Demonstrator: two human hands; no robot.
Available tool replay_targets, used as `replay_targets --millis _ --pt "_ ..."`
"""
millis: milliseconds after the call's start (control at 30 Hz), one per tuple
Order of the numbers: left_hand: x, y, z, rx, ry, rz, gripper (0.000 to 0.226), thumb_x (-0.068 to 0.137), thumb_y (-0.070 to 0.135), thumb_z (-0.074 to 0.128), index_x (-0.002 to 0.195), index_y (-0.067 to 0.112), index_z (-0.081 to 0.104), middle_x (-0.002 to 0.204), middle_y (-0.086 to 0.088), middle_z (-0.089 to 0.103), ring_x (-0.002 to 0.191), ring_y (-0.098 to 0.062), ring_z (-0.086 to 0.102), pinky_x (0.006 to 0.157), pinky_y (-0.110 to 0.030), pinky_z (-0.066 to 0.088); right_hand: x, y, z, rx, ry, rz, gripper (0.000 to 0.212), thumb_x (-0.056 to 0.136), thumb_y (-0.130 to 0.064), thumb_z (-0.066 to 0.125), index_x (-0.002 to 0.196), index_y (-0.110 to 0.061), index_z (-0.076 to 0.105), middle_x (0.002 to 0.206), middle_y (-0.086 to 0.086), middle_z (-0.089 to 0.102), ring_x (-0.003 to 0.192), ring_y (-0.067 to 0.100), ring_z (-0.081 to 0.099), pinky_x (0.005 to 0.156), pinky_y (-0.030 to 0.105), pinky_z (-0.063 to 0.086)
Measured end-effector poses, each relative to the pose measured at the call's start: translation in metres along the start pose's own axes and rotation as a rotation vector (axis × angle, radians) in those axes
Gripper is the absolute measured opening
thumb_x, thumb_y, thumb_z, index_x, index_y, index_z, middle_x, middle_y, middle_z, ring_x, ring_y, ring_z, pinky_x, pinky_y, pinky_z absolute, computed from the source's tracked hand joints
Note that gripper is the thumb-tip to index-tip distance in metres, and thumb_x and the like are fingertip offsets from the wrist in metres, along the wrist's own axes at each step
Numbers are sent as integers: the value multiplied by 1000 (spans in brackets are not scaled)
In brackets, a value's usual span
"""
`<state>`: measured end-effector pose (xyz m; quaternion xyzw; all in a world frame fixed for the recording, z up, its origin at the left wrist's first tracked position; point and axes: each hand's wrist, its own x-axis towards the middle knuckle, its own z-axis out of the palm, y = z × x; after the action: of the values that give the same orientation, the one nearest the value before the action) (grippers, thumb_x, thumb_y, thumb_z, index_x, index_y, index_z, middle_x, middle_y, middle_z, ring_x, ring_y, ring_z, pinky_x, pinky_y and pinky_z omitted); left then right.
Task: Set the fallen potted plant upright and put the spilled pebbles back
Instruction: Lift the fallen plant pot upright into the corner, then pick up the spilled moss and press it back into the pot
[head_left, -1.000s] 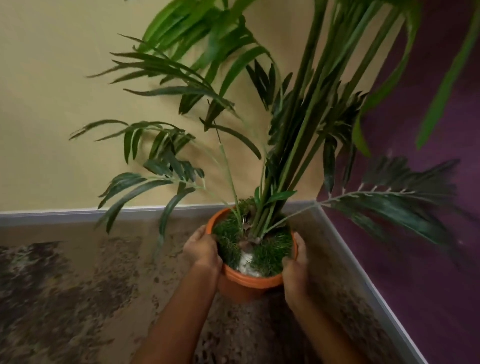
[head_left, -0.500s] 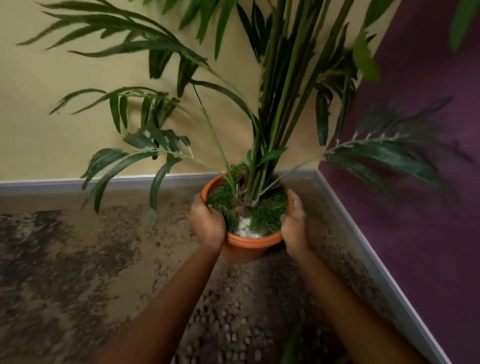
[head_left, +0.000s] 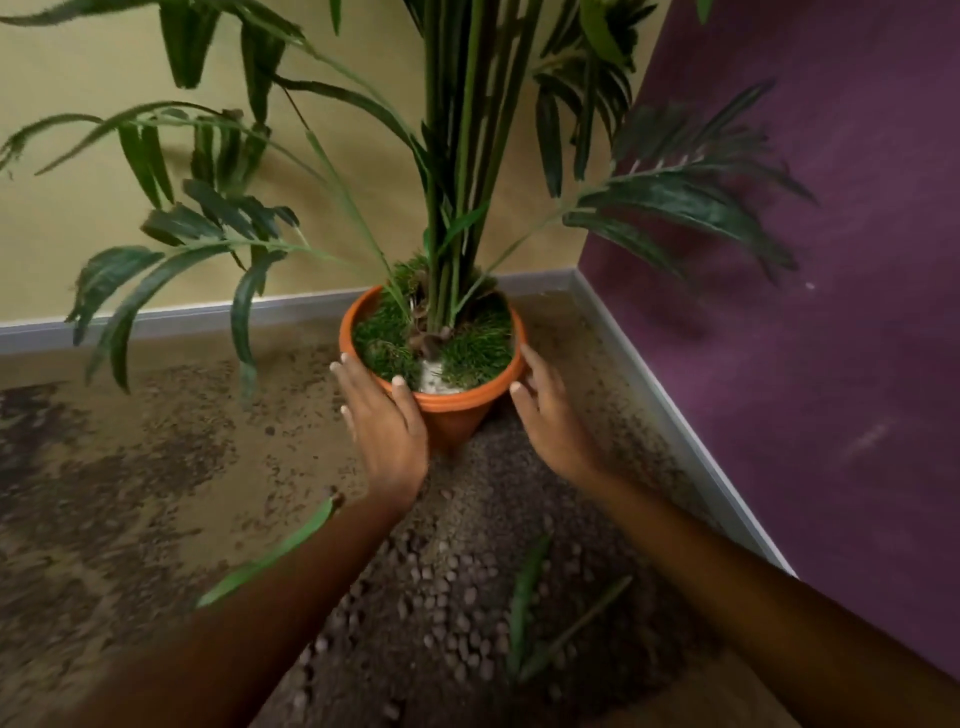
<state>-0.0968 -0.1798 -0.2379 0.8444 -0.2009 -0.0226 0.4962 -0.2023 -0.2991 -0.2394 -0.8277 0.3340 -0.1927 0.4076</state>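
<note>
The potted plant (head_left: 457, 415) stands upright, stems vertical; left hand (head_left: 384, 426) and right hand (head_left: 550, 421) rest open-fingered against it.

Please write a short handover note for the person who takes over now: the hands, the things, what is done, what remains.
Left hand: open, straight fingers touch the left rim of the orange pot.
Right hand: open, touches the right rim.
Done: the potted plant stands upright.
To do: pebbles lie spilled on the floor in front of the pot, among loose leaves; put them back.
</note>
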Motion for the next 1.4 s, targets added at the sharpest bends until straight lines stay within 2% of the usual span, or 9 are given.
replay_targets --millis 133,233,333,500,800,1033,1200,1300,1400 --pt "-54 -12 9 137 -168 163 67 99 23 36 145 7 -11 159 -14 -4 147 -20 -3 118 -39 0 -67 31 -8 -207 -65 -76 49 100 -18 41 147 -13 28 153 8 31 140 20 32 105 17 24" --pt "-92 -25 20 285 -442 307 65 100 33 29 142 19 -18 156 -3 -17 145 -13 -9 118 -36 -1 -113 60 -13 -312 -165 -56 47 100 -17 40 146 -15 30 154 5 29 141 15 30 107 14 21" --pt "-117 -39 31 477 -683 382 60 100 40 23 151 19 -2 160 -3 -9 148 -19 1 120 -36 8 -146 82 -18 -376 -233 -18 47 100 -16 36 146 -19 29 156 -1 22 142 13 27 114 21 24" --pt "-136 -43 38 665 -850 401 56 97 46 29 144 15 29 156 -6 20 143 -26 22 115 -37 26 -178 106 -31 -520 -389 -27 51 97 -11 36 147 -18 28 159 0 15 145 13 19 119 25 17" --pt "-148 -21 44 735 -757 297 42 93 34 42 128 10 40 132 -10 45 124 -26 40 101 -34 38 -173 115 -28 -765 -349 -44 36 102 -21 32 134 -14 48 148 0 36 137 14 32 120 28 14" --pt "-126 -17 31 484 -777 151 19 96 25 43 112 13 45 106 -7 64 94 -23 62 76 -33 49 -168 113 -26 -821 -361 -33 30 97 -15 42 126 -12 51 132 7 46 122 19 42 100 32 37" --pt "-96 -8 14 417 -724 229 14 96 24 45 106 15 48 100 -7 66 90 -21 61 73 -32 46 -157 100 -34 -908 -306 -156 24 68 -26 80 90 -26 71 97 -5 71 93 10 66 85 12 51" --pt "-75 4 1 405 -706 335 8 96 23 43 101 18 46 98 -8 65 90 -24 60 75 -36 46 -146 86 -42 -714 -270 -83 18 96 -18 48 109 -20 59 109 -4 53 111 13 52 95 20 39" --pt "-55 18 -13 414 -649 455 9 95 25 45 101 19 47 100 -6 65 93 -25 61 73 -35 46 -129 69 -49 -533 -71 -69 18 99 -22 41 107 -17 56 99 -9 42 98 12 50 80 19 35"
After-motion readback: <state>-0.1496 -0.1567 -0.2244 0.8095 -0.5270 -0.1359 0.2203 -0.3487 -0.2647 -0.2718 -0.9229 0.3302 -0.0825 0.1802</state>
